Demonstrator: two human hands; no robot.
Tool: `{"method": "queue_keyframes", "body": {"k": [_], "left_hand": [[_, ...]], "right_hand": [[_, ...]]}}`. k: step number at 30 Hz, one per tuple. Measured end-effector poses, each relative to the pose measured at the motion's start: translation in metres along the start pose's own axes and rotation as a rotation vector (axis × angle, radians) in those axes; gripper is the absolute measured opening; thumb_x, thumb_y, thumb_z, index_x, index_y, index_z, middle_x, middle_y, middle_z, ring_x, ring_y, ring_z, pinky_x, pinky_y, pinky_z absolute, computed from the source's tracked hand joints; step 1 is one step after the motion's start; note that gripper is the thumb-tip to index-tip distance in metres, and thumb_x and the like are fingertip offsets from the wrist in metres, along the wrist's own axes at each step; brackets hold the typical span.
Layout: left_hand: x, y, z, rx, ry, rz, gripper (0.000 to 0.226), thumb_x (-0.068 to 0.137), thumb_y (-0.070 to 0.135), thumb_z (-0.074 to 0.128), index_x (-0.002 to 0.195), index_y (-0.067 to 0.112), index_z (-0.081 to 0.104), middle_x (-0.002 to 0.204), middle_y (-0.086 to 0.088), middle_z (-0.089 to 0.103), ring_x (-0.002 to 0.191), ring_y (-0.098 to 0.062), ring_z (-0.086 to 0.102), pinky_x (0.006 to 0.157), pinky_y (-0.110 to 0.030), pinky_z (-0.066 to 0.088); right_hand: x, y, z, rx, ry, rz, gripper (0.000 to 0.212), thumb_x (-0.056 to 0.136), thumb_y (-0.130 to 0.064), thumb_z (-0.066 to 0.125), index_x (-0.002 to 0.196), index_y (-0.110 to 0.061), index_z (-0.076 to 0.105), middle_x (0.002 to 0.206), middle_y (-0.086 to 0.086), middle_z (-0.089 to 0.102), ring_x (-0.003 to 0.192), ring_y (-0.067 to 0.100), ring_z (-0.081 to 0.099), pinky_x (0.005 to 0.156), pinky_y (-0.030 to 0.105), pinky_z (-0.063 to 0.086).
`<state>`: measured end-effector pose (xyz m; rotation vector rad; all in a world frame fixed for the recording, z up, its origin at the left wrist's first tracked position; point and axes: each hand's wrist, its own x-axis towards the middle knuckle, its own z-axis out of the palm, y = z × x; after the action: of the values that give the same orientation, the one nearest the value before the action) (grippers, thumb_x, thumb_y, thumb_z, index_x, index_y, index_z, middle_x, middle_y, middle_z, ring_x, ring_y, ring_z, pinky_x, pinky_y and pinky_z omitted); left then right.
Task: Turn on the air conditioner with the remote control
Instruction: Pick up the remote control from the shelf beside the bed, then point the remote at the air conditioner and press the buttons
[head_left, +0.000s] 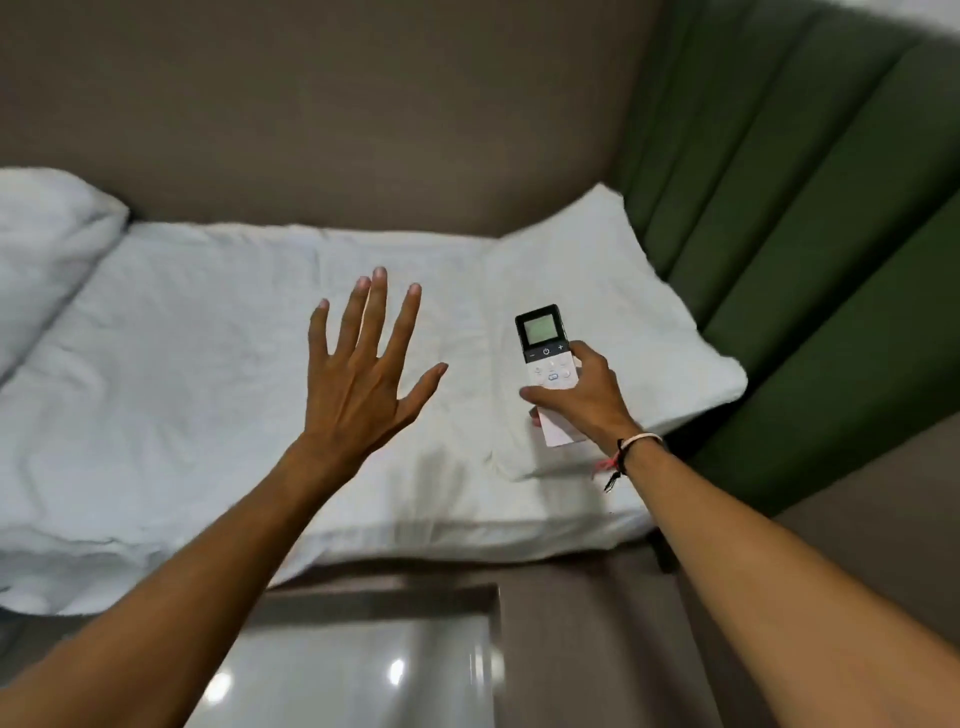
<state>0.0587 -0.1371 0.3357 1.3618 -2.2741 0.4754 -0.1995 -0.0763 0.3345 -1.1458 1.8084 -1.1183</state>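
Head view: right hand (579, 397) at about 3 o'clock of centre, fingers wrapped around lower half of remote control (546, 353), thumb lying across its white button face. Remote held with dark top end and grey screen pointing to 12 o'clock, over a white pillow (623, 270) beside green padded headboard (810, 234). Threaded bracelets (631, 449) at right wrist. Left hand (363, 374) near centre, palm down, all fingers spread and released, grasping nothing, above white bedsheet (197, 338). Second pillow (47, 234) at 9 o'clock. Glossy table top (363, 670) at 6 o'clock.
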Motion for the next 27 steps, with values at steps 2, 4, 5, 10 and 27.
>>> {"method": "queue_keyframes", "body": {"k": [2,4,5,10,27], "left_hand": [[0.026,-0.028,-0.053,0.037,0.076,-0.034,0.079,0.099,0.069,0.027,0.162,0.022,0.017,0.170,-0.017,0.018,0.157,-0.032,0.020,0.122,-0.061,0.022],[0.049,-0.049,-0.087,0.072,0.134,-0.040,0.079,0.099,0.069,0.029,0.162,0.021,0.020,0.169,-0.017,0.021,0.155,-0.032,0.024,0.122,-0.060,0.023],[0.055,-0.060,-0.106,0.090,0.159,-0.049,0.079,0.099,0.069,0.029,0.161,0.021,0.020,0.169,-0.017,0.022,0.155,-0.032,0.026,0.122,-0.059,0.023],[0.090,-0.126,-0.217,0.209,0.266,-0.121,0.083,0.097,0.072,0.028,0.162,0.022,0.016,0.169,-0.018,0.019,0.155,-0.033,0.024,0.120,-0.062,0.022],[0.074,-0.273,-0.488,0.477,0.384,-0.373,0.095,0.087,0.080,0.016,0.161,0.021,0.021,0.168,-0.021,0.021,0.154,-0.037,0.026,0.119,-0.067,0.022]], "right_hand": [[-0.001,-0.074,0.000,0.106,-0.005,-0.084,0.046,0.074,-0.001,0.086,0.111,-0.004,0.060,0.089,0.014,0.073,0.063,0.037,0.071,0.068,0.051,0.065],[0.003,-0.123,0.003,0.181,-0.026,-0.149,0.040,0.081,-0.008,0.083,0.113,-0.003,0.059,0.089,0.015,0.070,0.064,0.032,0.068,0.065,0.046,0.065],[0.002,-0.150,0.005,0.233,-0.034,-0.178,0.034,0.085,-0.012,0.080,0.111,-0.005,0.059,0.088,0.016,0.070,0.065,0.031,0.068,0.062,0.043,0.065],[-0.020,-0.288,0.024,0.347,-0.119,-0.280,0.012,0.099,-0.014,0.060,0.107,-0.008,0.055,0.081,0.019,0.069,0.057,0.027,0.067,0.054,0.037,0.062],[-0.122,-0.583,0.123,0.587,-0.343,-0.481,0.010,0.093,-0.006,0.049,0.093,-0.001,0.058,0.083,0.026,0.068,0.058,0.034,0.067,0.050,0.037,0.062]]}}
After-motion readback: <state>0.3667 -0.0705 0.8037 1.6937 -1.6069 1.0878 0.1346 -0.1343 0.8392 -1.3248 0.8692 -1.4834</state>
